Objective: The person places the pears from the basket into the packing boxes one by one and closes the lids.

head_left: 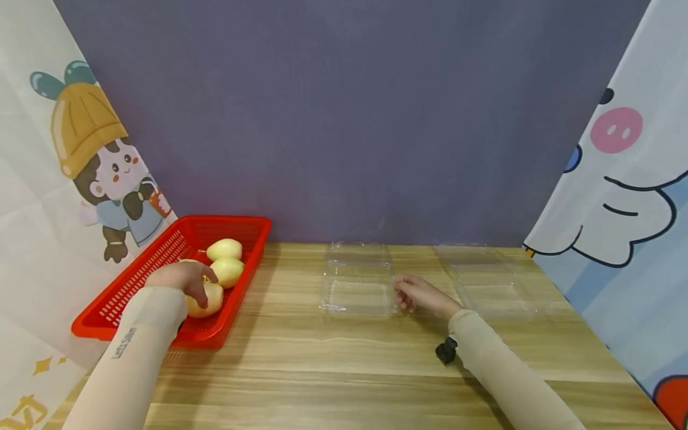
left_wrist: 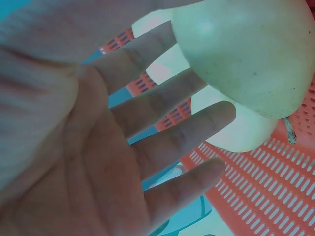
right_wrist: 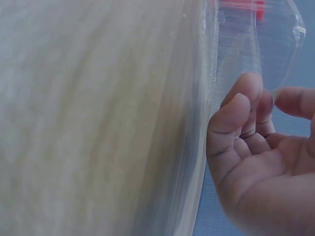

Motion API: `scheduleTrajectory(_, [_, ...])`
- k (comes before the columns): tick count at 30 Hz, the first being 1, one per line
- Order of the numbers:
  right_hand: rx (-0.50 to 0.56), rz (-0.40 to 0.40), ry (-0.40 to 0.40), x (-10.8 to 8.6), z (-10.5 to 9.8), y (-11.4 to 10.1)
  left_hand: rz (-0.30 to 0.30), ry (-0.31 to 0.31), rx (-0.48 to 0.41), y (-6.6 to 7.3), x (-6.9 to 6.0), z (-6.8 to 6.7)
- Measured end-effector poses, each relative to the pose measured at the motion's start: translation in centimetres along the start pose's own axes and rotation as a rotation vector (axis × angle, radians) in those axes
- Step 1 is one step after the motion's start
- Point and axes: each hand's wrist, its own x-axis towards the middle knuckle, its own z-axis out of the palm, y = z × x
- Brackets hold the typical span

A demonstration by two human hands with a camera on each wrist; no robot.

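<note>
My left hand (head_left: 180,279) reaches into the red basket (head_left: 244,286), thumb and fingers over a pale yellow fruit (head_left: 208,300). In the left wrist view the fingers of that hand (left_wrist: 118,132) are spread and fairly straight, some against or behind a round fruit (left_wrist: 246,54) with a short stem. By the right edge of a clear plastic container (head_left: 357,295) is my right hand (head_left: 421,295). The right wrist view shows this hand (right_wrist: 266,162) with curled fingers, the tips meeting at the rim of the clear plastic (right_wrist: 236,54).
More pale yellow fruits (head_left: 227,272) lie in the basket. A second clear container (head_left: 491,292) stands on the wooden table (head_left: 301,370), right of my right hand. A grey-blue backdrop (head_left: 349,119) rises behind, with printed cloths at both sides.
</note>
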Motion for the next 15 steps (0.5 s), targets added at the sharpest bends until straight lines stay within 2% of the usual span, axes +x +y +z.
scheduleTrajectory(5, [0.007, -0.002, 0.005, -0.12, 0.05, 0.01, -0.070, 0.019, -0.143, -0.10, -0.03, 0.30])
scheduleTrajectory(7, [0.010, 0.003, 0.011, -0.18, 0.11, 0.00, -0.072, 0.018, -0.149, -0.12, 0.01, 0.43])
scheduleTrajectory(10, [0.013, 0.004, 0.013, -0.22, 0.19, 0.02, -0.117, 0.028, -0.223, -0.03, -0.12, 0.65])
scheduleTrajectory(14, [0.011, -0.003, 0.010, -0.17, 0.13, 0.06, -0.126, 0.045, -0.271, 0.19, -0.65, 0.80])
scheduleTrajectory(15, [0.009, -0.003, 0.012, -0.18, 0.09, 0.05, -0.111, 0.050, -0.259, 0.22, -0.76, 0.81])
